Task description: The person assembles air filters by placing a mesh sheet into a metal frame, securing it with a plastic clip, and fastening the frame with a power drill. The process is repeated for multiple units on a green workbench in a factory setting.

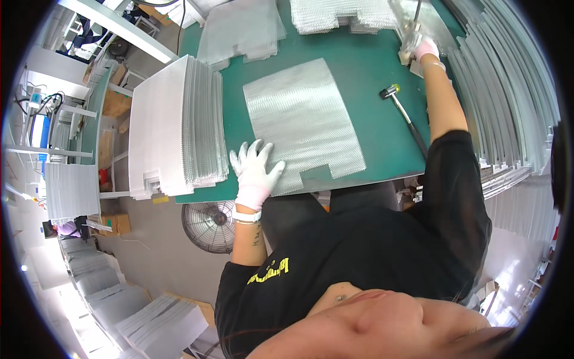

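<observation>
A silvery mesh sheet (299, 113) with a notch in its near edge lies flat on the green tabletop (371, 119). My left hand (257, 170), in a white glove, rests with fingers spread on the sheet's near left corner. At the far right of the table, my right arm is stretched out. My gloved right hand (426, 48) is closed at a shiny item (411, 40) below a thin upright rod; I cannot make out what its fingers hold. A hammer (403, 113) with a black and yellow head lies nearer, beside the right forearm.
A tall stack of mesh sheets (179, 125) stands left of the flat sheet. More stacks (239, 30) (341, 15) lie along the far side. Long metal strips (508, 90) are piled at the right. A floor fan (209, 226) stands below the table's near edge.
</observation>
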Demonstrator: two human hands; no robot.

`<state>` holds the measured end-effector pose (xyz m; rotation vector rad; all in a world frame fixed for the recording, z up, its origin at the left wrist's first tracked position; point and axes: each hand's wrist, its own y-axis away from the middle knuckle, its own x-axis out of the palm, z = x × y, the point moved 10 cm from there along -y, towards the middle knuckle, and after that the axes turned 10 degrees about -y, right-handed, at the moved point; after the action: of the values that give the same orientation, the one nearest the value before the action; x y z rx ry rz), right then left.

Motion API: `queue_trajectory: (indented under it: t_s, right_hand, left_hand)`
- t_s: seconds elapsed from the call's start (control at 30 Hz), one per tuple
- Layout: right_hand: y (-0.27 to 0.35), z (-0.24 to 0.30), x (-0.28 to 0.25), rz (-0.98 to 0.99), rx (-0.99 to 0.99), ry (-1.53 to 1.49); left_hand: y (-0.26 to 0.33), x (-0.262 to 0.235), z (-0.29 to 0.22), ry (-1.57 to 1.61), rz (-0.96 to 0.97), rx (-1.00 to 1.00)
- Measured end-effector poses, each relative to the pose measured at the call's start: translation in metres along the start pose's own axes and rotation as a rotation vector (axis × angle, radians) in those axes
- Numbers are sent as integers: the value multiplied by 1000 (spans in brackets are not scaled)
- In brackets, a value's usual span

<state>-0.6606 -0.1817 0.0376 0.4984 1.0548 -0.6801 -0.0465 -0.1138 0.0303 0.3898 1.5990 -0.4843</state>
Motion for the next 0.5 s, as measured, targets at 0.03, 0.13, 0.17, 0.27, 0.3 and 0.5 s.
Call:
queue_trajectory:
  t_s: [0.03, 0.13, 0.17, 0.27, 0.3, 0.5]
  right_hand:
    - [-18, -12, 14, 89, 33, 37]
    - [-41, -20, 0, -26, 2, -24]
    - [-44, -23, -16, -97, -11, -53]
    - [-23, -8, -56, -199, -16, -116]
    - [-29, -16, -61, -254, -21, -175]
    - [10, -13, -94, -460, -106, -1096]
  left_hand:
    - [0, -3, -2, -17, -1, 1]
    - [14, -35, 0, 20, -230, -68]
    - [21, -40, 2, 8, -261, -87]
    - [37, -35, 11, -20, -200, -176]
    - [38, -31, 11, -18, -187, -181]
    - [29, -48, -14, 59, -225, -103]
